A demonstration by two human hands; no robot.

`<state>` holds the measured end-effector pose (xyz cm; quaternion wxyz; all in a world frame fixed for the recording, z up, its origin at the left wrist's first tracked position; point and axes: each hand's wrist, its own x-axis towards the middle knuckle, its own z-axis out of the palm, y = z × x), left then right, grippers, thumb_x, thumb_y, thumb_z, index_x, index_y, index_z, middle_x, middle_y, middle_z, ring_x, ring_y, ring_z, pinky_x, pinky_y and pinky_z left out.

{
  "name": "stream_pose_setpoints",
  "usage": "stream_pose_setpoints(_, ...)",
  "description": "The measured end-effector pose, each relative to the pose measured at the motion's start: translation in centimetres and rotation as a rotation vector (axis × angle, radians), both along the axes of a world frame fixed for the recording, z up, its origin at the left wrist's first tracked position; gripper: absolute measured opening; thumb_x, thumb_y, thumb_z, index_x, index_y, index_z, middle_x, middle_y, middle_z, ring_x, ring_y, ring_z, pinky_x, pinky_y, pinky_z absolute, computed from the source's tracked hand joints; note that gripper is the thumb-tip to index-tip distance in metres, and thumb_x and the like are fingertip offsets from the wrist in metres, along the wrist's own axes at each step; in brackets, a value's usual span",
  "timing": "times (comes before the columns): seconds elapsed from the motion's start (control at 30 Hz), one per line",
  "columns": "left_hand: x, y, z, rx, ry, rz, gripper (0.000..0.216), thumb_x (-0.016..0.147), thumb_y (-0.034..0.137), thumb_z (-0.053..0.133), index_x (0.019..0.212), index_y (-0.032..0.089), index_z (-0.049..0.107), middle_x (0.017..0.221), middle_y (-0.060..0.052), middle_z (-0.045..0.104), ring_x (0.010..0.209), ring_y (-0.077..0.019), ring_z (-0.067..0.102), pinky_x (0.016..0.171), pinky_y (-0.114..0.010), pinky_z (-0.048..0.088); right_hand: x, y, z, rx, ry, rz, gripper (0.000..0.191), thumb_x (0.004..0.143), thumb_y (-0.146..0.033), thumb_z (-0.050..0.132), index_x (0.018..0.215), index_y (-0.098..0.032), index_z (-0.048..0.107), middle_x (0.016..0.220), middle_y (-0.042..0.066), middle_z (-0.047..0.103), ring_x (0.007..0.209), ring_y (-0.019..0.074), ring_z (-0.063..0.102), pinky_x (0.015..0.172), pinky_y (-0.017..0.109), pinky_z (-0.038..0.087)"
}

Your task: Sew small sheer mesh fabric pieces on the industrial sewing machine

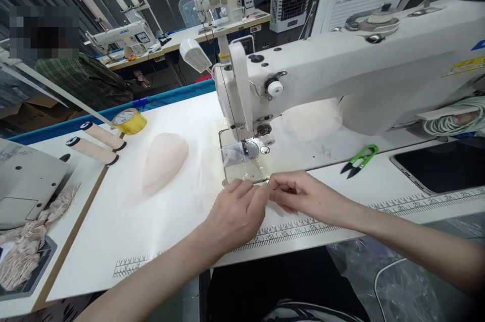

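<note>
Just in front of the sewing machine's needle plate (242, 173), my left hand (239, 213) is closed, knuckles up. My right hand (297, 193) meets it fingertip to fingertip in a pinch. Whatever lies between the fingers is too small or hidden to make out. Under the presser foot (245, 148) lies a piece of thin see-through material (233, 154), reaching a little to the left. To the left of my hands, a pale beige molded cup (166, 160) rests on the white table (113, 221). A second pale cup-like piece (312, 119) sits behind the needle, below the machine arm (341, 64).
Green thread snips (359, 160) and a phone (439, 165) lie on the right. A printed ruler (288, 231) runs along the front edge. Yellow tape (130, 121) and thread cones (93, 150) are at left. Another person (83, 79) sits beyond the table.
</note>
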<state>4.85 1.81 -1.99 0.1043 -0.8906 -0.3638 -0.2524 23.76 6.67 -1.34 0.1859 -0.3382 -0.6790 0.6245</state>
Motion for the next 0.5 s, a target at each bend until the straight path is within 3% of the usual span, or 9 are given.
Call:
stream_pose_setpoints(0.17, -0.7, 1.3, 2.0, -0.14, -0.09, 0.119, 0.016, 0.097, 0.014, 0.046, 0.088, 0.015, 0.06, 0.067, -0.003, 0.06, 0.063, -0.0162, 0.052, 0.057, -0.027, 0.04, -0.4, 1.5, 0.8, 0.134, 0.035, -0.081, 0.025, 0.091, -0.039, 0.059, 0.079, -0.017, 0.061, 0.056, -0.004, 0.054, 0.051, 0.0088, 0.046, 0.051, 0.023, 0.036)
stream_pose_setpoints(0.33, -1.7, 2.6, 2.3, -0.239, -0.245, 0.199, 0.01, 0.092, 0.017, 0.057, 0.089, 0.017, 0.066, 0.077, -0.003, 0.068, 0.071, -0.0163, 0.056, 0.064, -0.027, 0.043, -1.2, 3.4, 1.1, 0.163, 0.071, -0.1, 0.026, 0.086, -0.04, 0.065, 0.077, -0.016, 0.063, 0.055, -0.003, 0.055, 0.049, 0.0089, 0.048, 0.049, 0.023, 0.038)
stream_pose_setpoints(0.5, -1.9, 3.5, 2.2, -0.129, -0.289, 0.291, 0.009, 0.088, 0.017, 0.062, 0.084, 0.02, 0.07, 0.07, 0.001, 0.066, 0.065, -0.0145, 0.054, 0.065, -0.029, 0.041, -2.0, 5.4, 0.4, 0.095, 0.095, -0.14, 0.019, 0.085, -0.03, 0.068, 0.073, -0.015, 0.063, 0.051, -0.003, 0.056, 0.044, 0.0082, 0.049, 0.045, 0.022, 0.04)
